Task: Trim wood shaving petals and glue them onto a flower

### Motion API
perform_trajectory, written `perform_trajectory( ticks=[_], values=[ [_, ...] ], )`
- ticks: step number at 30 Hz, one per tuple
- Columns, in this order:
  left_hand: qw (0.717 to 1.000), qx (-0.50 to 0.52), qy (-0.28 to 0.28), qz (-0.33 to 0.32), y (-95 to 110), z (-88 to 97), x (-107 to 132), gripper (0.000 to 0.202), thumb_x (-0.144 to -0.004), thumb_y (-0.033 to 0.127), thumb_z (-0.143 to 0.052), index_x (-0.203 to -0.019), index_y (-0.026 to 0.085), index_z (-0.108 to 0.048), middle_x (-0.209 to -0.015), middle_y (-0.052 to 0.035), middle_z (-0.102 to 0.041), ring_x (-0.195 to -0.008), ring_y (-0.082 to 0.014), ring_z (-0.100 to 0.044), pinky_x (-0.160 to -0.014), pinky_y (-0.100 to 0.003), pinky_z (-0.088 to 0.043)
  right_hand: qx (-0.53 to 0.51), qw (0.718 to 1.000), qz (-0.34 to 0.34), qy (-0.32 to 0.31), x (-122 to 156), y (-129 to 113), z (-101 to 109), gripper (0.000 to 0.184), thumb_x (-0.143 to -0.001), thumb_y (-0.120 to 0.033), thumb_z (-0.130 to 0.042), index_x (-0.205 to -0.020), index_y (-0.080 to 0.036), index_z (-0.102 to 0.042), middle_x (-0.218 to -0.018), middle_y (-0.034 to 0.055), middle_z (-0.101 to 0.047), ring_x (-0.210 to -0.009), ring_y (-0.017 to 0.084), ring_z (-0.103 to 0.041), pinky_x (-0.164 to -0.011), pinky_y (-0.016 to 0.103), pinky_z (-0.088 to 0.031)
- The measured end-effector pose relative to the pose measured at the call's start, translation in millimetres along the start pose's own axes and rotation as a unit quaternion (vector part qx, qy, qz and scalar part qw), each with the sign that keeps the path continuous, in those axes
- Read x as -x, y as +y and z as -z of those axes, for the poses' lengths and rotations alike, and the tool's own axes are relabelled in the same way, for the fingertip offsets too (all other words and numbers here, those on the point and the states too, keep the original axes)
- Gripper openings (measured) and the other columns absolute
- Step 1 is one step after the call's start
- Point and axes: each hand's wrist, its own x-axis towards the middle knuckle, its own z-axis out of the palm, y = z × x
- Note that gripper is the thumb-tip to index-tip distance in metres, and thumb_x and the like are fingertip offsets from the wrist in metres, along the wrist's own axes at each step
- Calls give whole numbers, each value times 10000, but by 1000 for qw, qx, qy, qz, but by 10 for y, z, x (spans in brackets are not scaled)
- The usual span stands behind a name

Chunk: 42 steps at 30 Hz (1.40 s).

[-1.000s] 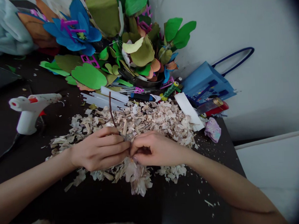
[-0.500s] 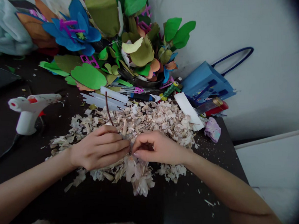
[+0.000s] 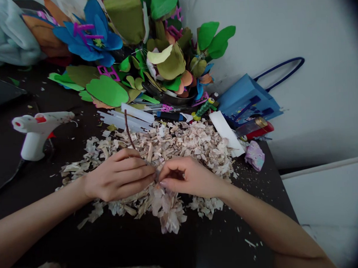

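Note:
My left hand (image 3: 120, 178) is closed round a thin brown stem (image 3: 128, 130), whose bare end sticks up behind the knuckles. Below both hands hangs a cluster of pale, translucent petals (image 3: 169, 213), which seems to be at the stem's other end; the join is hidden by the fingers. My right hand (image 3: 188, 177) is closed in a pinch of thumb and forefinger at the top of this cluster, close to the left fingertips. What lies in the pinch is too small to make out. Under the hands spreads a heap of dry whitish flakes (image 3: 197, 145).
A white glue gun (image 3: 33, 136) rests at left on the dark table (image 3: 112, 247). Behind the heap lie translucent glue sticks (image 3: 125, 120). Colourful craft flowers (image 3: 106, 91) fill the back. At right are a white strip (image 3: 226, 134), a blue bag (image 3: 248, 97) and a crumpled lilac piece (image 3: 254, 155).
Both hands hold nearly the same pose. The stem's upper end has tipped slightly left, and the petal cluster has shifted a little to the right.

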Motion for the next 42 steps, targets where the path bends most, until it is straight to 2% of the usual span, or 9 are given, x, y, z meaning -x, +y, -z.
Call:
perform_trajectory(
  ticks=[10,13,17,22,29,36,42],
  values=[
    [1000,9,-12,6,12,15,-8,155,-990,88,-543,-1001,140,-688,-980,-76,-796,-897,-175,-668,-858,-387,-523,-3,1000,-29,10,-12,-34,-61,76,-853,-168,-628,-796,-170,-677,-716,-1,-663,-627,116,-563,-581,241,-425],
    [999,33,-14,21,39,5,8,142,-977,66,-553,-1019,109,-681,-999,-110,-791,-920,-194,-665,-869,-409,-511,-14,999,-41,23,9,-25,-113,60,-851,-178,-635,-799,-174,-665,-695,-15,-637,-601,109,-538,-554,236,-399],
    [996,53,4,65,66,-4,25,166,-992,64,-527,-1035,117,-678,-1007,-110,-786,-935,-195,-666,-886,-416,-501,-62,996,-59,36,46,8,-163,69,-859,-231,-667,-819,-179,-647,-685,-30,-601,-600,107,-518,-551,238,-392],
    [1000,19,-6,19,23,2,21,138,-985,77,-553,-1022,117,-679,-994,-92,-788,-905,-175,-652,-869,-389,-505,-109,992,-52,47,51,43,-169,63,-871,-238,-667,-875,-176,-653,-718,-17,-621,-617,113,-537,-556,243,-405],
    [999,28,-8,26,28,-2,28,149,-987,69,-534,-1018,107,-674,-995,-115,-784,-909,-192,-655,-863,-409,-504,-102,992,-55,40,19,30,-194,66,-858,-225,-662,-825,-170,-645,-687,-28,-586,-605,105,-506,-554,246,-385],
    [999,23,2,27,4,-5,44,149,-991,92,-533,-1017,117,-678,-974,-104,-783,-879,-187,-654,-857,-396,-508,-129,989,-57,45,23,15,-183,82,-876,-254,-662,-873,-172,-649,-727,-20,-598,-606,103,-509,-552,244,-400],
    [989,68,-8,133,57,13,89,240,-1028,134,-472,-1132,211,-674,-1038,-63,-791,-916,-192,-694,-938,-401,-501,-136,988,-42,66,49,65,-169,68,-866,-229,-678,-885,-170,-650,-727,-18,-604,-611,107,-522,-554,242,-411]
  ],
)
